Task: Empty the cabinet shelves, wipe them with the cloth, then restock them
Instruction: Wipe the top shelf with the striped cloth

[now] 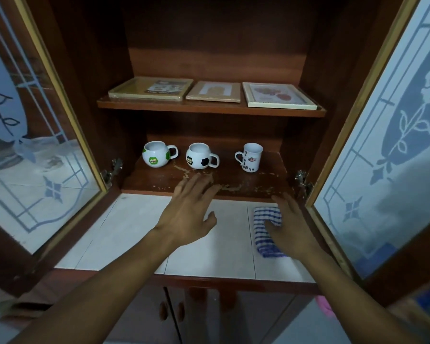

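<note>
Both cabinet doors stand open. Three flat picture frames lie on the upper shelf (209,109): left frame (149,89), middle frame (214,91), right frame (278,96). The lower shelf (258,181) holds a green-patched round mug (157,154), a black-patched football mug (200,155) and a tall white mug (250,157). My left hand (189,214) hovers with spread fingers over the lower shelf's front edge, holding nothing. My right hand (292,225) rests on a blue-and-white checked cloth (265,229) on the white tiled counter (124,229), thumb over the cloth.
The glass doors with frosted patterns swing out at left (35,145) and right (387,145), narrowing the sides. Below the counter are two closed lower doors (174,311). The lower shelf's front surface is worn and flaked.
</note>
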Demonstrator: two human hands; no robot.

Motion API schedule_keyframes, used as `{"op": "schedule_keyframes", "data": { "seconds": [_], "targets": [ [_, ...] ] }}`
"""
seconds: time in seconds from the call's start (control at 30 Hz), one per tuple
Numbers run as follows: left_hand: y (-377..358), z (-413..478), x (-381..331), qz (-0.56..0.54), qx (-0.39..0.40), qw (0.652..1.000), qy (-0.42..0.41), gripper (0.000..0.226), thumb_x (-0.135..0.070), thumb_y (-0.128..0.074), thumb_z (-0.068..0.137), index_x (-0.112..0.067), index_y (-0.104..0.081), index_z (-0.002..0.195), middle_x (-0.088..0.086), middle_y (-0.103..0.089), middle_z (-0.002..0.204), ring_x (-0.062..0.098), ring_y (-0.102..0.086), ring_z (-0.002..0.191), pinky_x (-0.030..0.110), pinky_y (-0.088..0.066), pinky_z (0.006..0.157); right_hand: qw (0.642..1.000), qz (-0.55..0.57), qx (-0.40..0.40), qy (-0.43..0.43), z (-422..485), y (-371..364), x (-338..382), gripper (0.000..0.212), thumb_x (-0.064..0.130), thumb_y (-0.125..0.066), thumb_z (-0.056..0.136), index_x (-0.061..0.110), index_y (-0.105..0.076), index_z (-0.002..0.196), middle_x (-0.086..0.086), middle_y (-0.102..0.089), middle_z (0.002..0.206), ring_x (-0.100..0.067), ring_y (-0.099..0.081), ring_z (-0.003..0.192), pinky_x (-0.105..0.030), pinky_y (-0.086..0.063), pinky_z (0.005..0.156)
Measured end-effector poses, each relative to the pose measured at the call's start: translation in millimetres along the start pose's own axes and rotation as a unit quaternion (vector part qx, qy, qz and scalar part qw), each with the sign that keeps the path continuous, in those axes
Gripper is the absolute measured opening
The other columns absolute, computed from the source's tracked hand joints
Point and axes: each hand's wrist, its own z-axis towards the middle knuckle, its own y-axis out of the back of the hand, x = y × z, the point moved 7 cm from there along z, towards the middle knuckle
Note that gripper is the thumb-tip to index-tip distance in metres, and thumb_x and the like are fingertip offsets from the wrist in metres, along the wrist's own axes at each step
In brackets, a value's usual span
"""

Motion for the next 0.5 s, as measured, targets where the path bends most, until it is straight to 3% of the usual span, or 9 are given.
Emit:
{"op": "schedule_keyframes", "data": {
  "seconds": [0.23, 0.5],
  "targets": [
    [20.2, -4.3, 4.5, 0.009, -0.030, 1.000, -0.003, 0.065, -0.042, -0.057, 0.077, -0.014, -0.053, 0.135, 0.011, -0.050, 0.142, 0.033, -0.041, 0.136, 0.059, -0.029, 0.108, 0.988, -0.131, 0.006, 0.082, -21.5, 0.5, 68.3, 0.082, 0.050, -0.052, 0.094, 0.031, -0.001, 0.155, 0.005, 0.018, 0.162, -0.020, 0.017, 0.149, -0.040, 0.006, 0.120],
    [33.5, -24.9, 16.5, -0.006, -0.031, 1.000, 0.002, 0.071, -0.044, -0.057, 0.074, -0.013, -0.051, 0.137, 0.013, -0.047, 0.144, 0.036, -0.037, 0.138, 0.064, -0.030, 0.106, 0.968, -0.241, -0.006, 0.070, -38.4, -8.5, 102.7, 0.093, 0.062, -0.042, 0.091, 0.024, 0.016, 0.153, -0.001, 0.026, 0.160, -0.024, 0.025, 0.146, -0.043, 0.017, 0.113]
  ]
}}
